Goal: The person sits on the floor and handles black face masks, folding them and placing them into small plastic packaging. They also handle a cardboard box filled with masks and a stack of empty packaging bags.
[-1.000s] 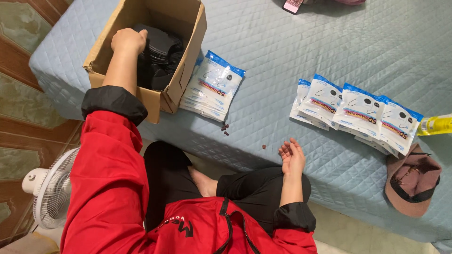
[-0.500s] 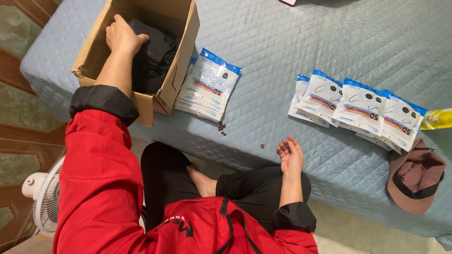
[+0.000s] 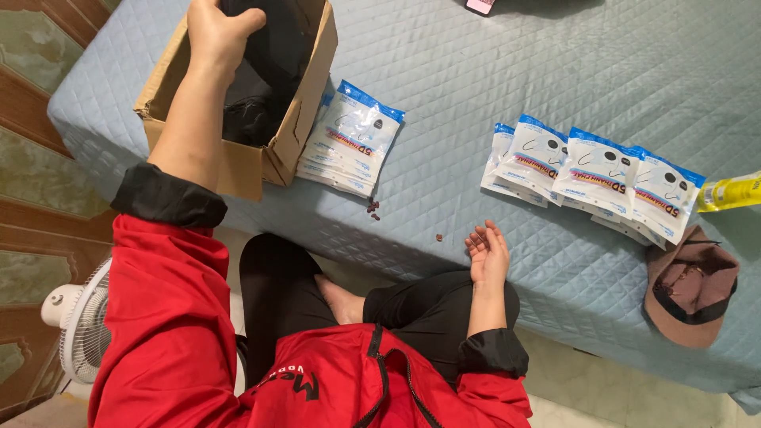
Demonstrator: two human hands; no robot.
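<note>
My left hand [image 3: 216,33] is up inside an open cardboard box [image 3: 242,162] at the left end of a bed, its fingers closed on a black item [image 3: 273,47] among other dark things in the box. My right hand [image 3: 487,252] rests palm up on the near edge of the blue-grey quilted cover [image 3: 476,103], fingers loosely apart and holding nothing. Leaning against the box's right side is a stack of white packets with blue tops [image 3: 353,139]. A fanned row of the same packets [image 3: 590,174] lies to the right, beyond my right hand.
A brown cap [image 3: 690,285] lies upside down at the bed's right edge, with a yellow packet [image 3: 733,192] above it. Small dark crumbs [image 3: 372,208] dot the cover. A white fan [image 3: 79,317] stands on the floor at left. My crossed legs fill the foreground.
My left hand has moved deeper toward the box's far side and closed on the black item, which sits higher. My right hand has stayed put.
</note>
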